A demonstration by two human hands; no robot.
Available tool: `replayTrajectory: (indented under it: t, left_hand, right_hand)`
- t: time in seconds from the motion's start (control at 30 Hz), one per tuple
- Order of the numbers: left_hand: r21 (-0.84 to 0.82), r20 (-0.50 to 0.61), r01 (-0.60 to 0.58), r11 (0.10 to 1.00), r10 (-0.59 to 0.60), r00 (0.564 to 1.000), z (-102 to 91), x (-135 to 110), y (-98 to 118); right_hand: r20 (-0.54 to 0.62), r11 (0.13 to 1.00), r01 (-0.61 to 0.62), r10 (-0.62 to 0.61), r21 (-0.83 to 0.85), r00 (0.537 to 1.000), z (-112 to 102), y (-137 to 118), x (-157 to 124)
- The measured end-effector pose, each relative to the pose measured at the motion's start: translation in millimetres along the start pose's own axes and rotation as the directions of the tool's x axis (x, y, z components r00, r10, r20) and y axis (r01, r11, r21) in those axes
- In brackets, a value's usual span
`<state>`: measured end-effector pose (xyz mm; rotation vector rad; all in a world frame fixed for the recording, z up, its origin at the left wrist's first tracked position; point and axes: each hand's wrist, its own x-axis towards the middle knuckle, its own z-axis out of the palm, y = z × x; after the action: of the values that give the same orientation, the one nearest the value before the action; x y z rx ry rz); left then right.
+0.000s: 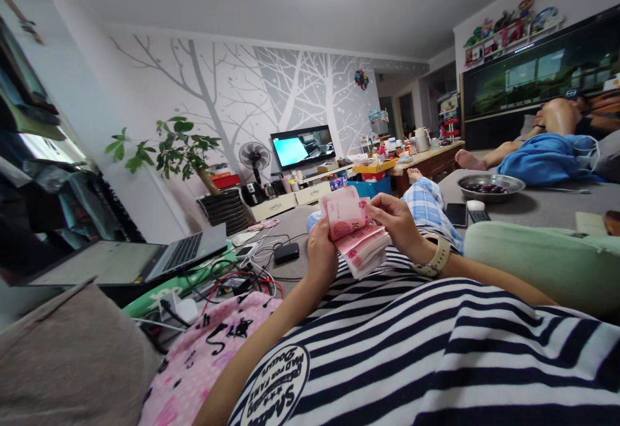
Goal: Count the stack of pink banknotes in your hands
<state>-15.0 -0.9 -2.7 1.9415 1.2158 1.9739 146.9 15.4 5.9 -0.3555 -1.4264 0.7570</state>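
Note:
A thick stack of pink banknotes (364, 250) is folded over above my lap. My left hand (321, 250) grips its left side, the fingers mostly hidden behind the notes. One banknote (345, 210) stands raised from the stack, its face toward me. The fingertips of my right hand (398, 224) pinch the right edge of the raised notes; a pale watch (438, 257) is on that wrist. Below the money lies my striped shirt (416, 329), and beyond it blue checked trousers (426, 203).
To the left an open laptop (184, 252) sits beside tangled cables and a black box (287, 253). On the right are a metal bowl (491, 187) of dark fruit, a phone (456, 215), a remote (479, 216) and a green cushion (542, 255). Another person's legs (557, 119) rest farther right.

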Motion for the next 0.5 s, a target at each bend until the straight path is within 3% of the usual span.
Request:
replayTrajectory:
  t: [0.17,0.3,0.5]
  left_hand:
    - [0.04,0.021,-0.014,0.999,0.013,1.0,-1.2,0.3,-1.0]
    - [-0.022,0.008,0.018,1.0,-0.018,1.0,-0.8,0.2,2.5]
    - [-0.231,0.016,0.204,0.951,-0.205,0.979,1.7,0.4,16.7]
  right_hand:
    - [-0.011,1.0,0.013,-0.013,0.0,1.0,0.3,0.0,-0.5]
    - [-0.008,1.0,0.016,-0.016,-0.017,1.0,0.4,0.3,-0.9]
    - [-0.008,1.0,0.016,-0.017,-0.022,1.0,-0.2,0.8,-1.1]
